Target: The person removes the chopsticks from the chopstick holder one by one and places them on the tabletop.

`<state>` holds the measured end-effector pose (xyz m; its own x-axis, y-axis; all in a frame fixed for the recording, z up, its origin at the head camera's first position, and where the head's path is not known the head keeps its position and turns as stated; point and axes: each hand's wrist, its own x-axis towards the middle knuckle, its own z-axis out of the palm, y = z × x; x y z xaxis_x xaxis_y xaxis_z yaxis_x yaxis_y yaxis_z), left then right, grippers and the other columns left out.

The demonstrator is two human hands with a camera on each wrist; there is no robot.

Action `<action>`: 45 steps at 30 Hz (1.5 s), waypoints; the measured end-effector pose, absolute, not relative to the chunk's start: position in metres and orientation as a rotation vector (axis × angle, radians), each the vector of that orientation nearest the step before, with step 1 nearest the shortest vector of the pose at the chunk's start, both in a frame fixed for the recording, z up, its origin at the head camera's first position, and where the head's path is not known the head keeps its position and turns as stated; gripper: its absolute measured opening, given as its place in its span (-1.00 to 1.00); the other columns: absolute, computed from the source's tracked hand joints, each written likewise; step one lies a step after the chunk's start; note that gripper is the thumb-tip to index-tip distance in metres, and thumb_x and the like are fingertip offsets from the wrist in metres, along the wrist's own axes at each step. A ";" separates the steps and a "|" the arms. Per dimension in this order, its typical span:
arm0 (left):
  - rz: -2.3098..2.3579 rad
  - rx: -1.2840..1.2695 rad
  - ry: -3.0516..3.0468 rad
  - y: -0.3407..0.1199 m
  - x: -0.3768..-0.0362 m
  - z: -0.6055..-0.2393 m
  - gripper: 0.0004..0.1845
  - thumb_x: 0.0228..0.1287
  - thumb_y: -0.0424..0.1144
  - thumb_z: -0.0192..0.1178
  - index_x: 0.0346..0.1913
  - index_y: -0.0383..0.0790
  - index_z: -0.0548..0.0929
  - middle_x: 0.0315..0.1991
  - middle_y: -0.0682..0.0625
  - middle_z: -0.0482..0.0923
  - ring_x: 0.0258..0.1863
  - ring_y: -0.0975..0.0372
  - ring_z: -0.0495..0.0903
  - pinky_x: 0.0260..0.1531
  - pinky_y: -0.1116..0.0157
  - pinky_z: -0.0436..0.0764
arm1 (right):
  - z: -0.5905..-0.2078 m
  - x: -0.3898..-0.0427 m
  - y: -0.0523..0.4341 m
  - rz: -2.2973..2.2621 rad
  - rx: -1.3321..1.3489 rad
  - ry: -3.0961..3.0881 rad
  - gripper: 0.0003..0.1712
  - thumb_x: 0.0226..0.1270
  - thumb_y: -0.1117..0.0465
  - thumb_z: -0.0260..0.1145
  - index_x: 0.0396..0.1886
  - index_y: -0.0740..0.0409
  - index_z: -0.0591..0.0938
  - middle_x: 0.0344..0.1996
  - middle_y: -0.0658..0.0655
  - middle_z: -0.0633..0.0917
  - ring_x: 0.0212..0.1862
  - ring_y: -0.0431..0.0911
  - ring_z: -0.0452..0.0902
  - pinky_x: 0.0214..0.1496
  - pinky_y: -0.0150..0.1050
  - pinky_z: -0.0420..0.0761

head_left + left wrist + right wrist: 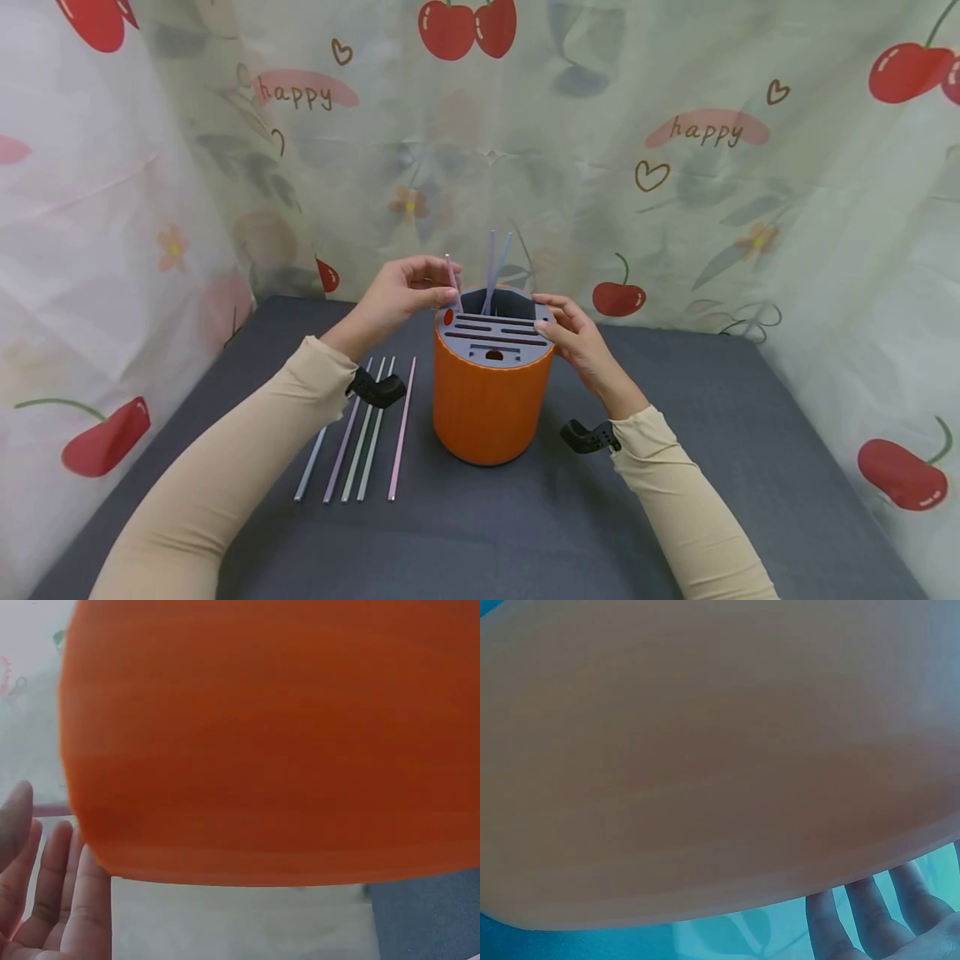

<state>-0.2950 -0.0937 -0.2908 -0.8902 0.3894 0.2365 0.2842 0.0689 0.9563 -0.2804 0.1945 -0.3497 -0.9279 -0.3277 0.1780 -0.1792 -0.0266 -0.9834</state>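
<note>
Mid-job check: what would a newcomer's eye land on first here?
Probably the orange holder at centre, with the left hand pinching a pale stick at its left side and the right hand on its right. Next, the five slim sticks on the dark table to its left, then the red cherries printed on the curtain behind.

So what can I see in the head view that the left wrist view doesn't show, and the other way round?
Only the head view shows the right hand at the container's rim, the slotted grey top, two sticks standing in it and five sticks lying on the table.

Only the left wrist view shows the inner side of the left hand and a close-up of the container's wall.

Both show the orange container, the left hand, the thin stick it pinches, the dark table and the pale backdrop.
</note>
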 end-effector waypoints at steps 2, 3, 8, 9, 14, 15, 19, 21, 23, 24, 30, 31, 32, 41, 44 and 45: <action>1.972 0.714 2.249 -0.092 -0.296 -0.292 -0.84 0.22 -0.40 0.31 -0.14 -0.28 0.62 0.12 -0.13 0.57 -0.05 0.26 0.64 -0.07 0.35 0.63 | -0.349 -0.281 0.194 -2.104 -0.555 2.113 -0.49 0.44 0.20 0.14 0.34 0.11 0.33 0.08 0.07 0.50 -0.02 -0.17 0.54 0.06 -0.34 0.57; 1.968 0.718 2.258 -0.091 -0.296 -0.292 -0.85 0.22 -0.42 0.30 -0.16 -0.29 0.62 0.10 -0.12 0.58 -0.08 0.26 0.65 -0.09 0.36 0.63 | -0.349 -0.281 0.193 -2.105 -0.553 2.112 -0.48 0.43 0.20 0.15 0.34 0.12 0.32 0.08 0.07 0.50 -0.03 -0.17 0.54 0.06 -0.33 0.57; 1.969 0.708 2.288 -0.090 -0.297 -0.293 -0.83 0.21 -0.42 0.31 -0.14 -0.34 0.63 -0.07 -0.03 0.65 -0.20 0.27 0.65 -0.16 0.36 0.65 | -0.348 -0.281 0.192 -2.098 -0.550 2.117 -0.45 0.42 0.20 0.15 0.36 0.14 0.30 0.09 0.08 0.49 -0.03 -0.16 0.54 0.06 -0.33 0.57; 1.967 0.711 2.289 -0.090 -0.297 -0.293 -0.81 0.21 -0.41 0.31 -0.13 -0.36 0.63 -0.11 -0.02 0.65 -0.22 0.26 0.65 -0.17 0.36 0.66 | -0.347 -0.281 0.192 -2.096 -0.551 2.119 -0.45 0.42 0.20 0.15 0.36 0.15 0.30 0.09 0.08 0.50 -0.03 -0.16 0.54 0.06 -0.33 0.57; 2.025 0.719 2.279 -0.086 -0.296 -0.289 -0.75 0.21 -0.39 0.32 -0.07 -0.42 0.63 -0.20 0.02 0.67 -0.26 0.26 0.65 -0.16 0.34 0.69 | -0.348 -0.280 0.192 -2.097 -0.551 2.119 -0.46 0.42 0.21 0.15 0.36 0.14 0.31 0.10 0.09 0.49 -0.03 -0.16 0.54 0.05 -0.33 0.57; 2.064 0.726 2.264 -0.086 -0.295 -0.286 -0.76 0.21 -0.40 0.32 -0.08 -0.42 0.64 -0.20 0.03 0.68 -0.25 0.26 0.65 -0.15 0.33 0.69 | -0.348 -0.280 0.192 -2.098 -0.550 2.117 -0.46 0.42 0.21 0.15 0.35 0.14 0.31 0.10 0.10 0.49 -0.03 -0.17 0.54 0.05 -0.33 0.57; 2.274 0.816 2.170 -0.086 -0.293 -0.266 -0.83 0.19 -0.46 0.31 -0.15 -0.30 0.69 -0.19 0.05 0.69 -0.25 0.26 0.68 -0.13 0.29 0.71 | -0.348 -0.280 0.192 -2.107 -0.545 2.109 -0.48 0.42 0.21 0.15 0.34 0.11 0.33 0.11 0.09 0.49 -0.03 -0.17 0.54 0.06 -0.33 0.57; 2.399 0.886 2.105 -0.088 -0.291 -0.250 -0.84 0.18 -0.49 0.30 -0.19 -0.24 0.71 -0.22 0.03 0.70 -0.28 0.25 0.68 -0.16 0.29 0.72 | -0.348 -0.280 0.193 -2.111 -0.543 2.108 -0.49 0.43 0.21 0.15 0.34 0.10 0.33 0.11 0.08 0.49 -0.03 -0.17 0.54 0.06 -0.34 0.57; 2.537 0.946 2.008 -0.094 -0.289 -0.232 -0.82 0.17 -0.53 0.29 -0.22 -0.23 0.72 -0.28 0.00 0.70 -0.33 0.24 0.69 -0.19 0.29 0.73 | -0.348 -0.280 0.193 -2.113 -0.542 2.109 -0.50 0.43 0.22 0.14 0.33 0.09 0.34 0.11 0.07 0.49 -0.03 -0.18 0.54 0.06 -0.34 0.57; 2.611 0.976 1.962 -0.098 -0.288 -0.224 -0.82 0.17 -0.54 0.29 -0.22 -0.24 0.72 -0.30 -0.02 0.70 -0.34 0.23 0.69 -0.20 0.29 0.73 | -0.348 -0.280 0.194 -2.114 -0.541 2.110 -0.51 0.43 0.22 0.14 0.32 0.09 0.35 0.11 0.06 0.49 -0.03 -0.18 0.54 0.06 -0.34 0.57; 3.022 0.875 1.690 -0.133 -0.282 -0.189 -0.70 0.06 -0.51 0.37 -0.09 -0.35 0.68 -0.31 -0.13 0.64 -0.34 0.15 0.67 -0.21 0.23 0.74 | -0.348 -0.279 0.194 -2.115 -0.548 2.111 -0.52 0.43 0.21 0.14 0.32 0.06 0.36 0.08 0.03 0.50 -0.03 -0.18 0.54 0.06 -0.34 0.57; 3.059 0.816 1.651 -0.140 -0.282 -0.188 -0.67 0.04 -0.50 0.39 -0.06 -0.36 0.67 -0.30 -0.14 0.62 -0.35 0.14 0.66 -0.22 0.23 0.74 | -0.348 -0.279 0.194 -2.116 -0.547 2.112 -0.52 0.43 0.21 0.14 0.31 0.04 0.36 0.08 0.03 0.50 -0.03 -0.18 0.54 0.05 -0.34 0.58; 3.080 0.752 1.615 -0.147 -0.283 -0.189 -0.65 0.03 -0.50 0.40 -0.05 -0.35 0.66 -0.30 -0.14 0.61 -0.36 0.14 0.66 -0.24 0.24 0.74 | -0.348 -0.279 0.194 -2.114 -0.546 2.114 -0.52 0.43 0.21 0.14 0.31 0.04 0.36 0.08 0.03 0.51 -0.03 -0.18 0.54 0.05 -0.34 0.58; 2.707 0.325 1.857 -0.184 -0.304 -0.269 -0.49 0.12 -0.54 0.30 0.18 -0.24 0.56 -0.42 0.00 0.69 -0.44 0.25 0.72 -0.40 0.37 0.73 | -0.351 -0.280 0.194 -2.119 -0.546 2.117 -0.52 0.43 0.19 0.16 0.31 0.04 0.37 0.09 0.05 0.51 -0.03 -0.18 0.54 0.04 -0.34 0.58; 2.455 0.262 2.016 -0.184 -0.313 -0.308 -0.38 0.19 -0.53 0.26 0.34 -0.26 0.41 -0.43 0.06 0.70 -0.45 0.29 0.71 -0.37 0.36 0.73 | -0.351 -0.280 0.194 -2.112 -0.546 2.124 -0.53 0.44 0.19 0.15 0.30 0.03 0.38 0.10 0.05 0.51 -0.02 -0.18 0.54 0.04 -0.34 0.58; 2.359 0.245 2.077 -0.182 -0.315 -0.320 -0.35 0.21 -0.52 0.25 0.38 -0.26 0.36 -0.43 0.08 0.70 -0.44 0.30 0.71 -0.35 0.35 0.73 | -0.351 -0.280 0.194 -2.113 -0.544 2.126 -0.54 0.44 0.19 0.15 0.30 0.03 0.38 0.10 0.05 0.51 -0.02 -0.18 0.54 0.04 -0.34 0.58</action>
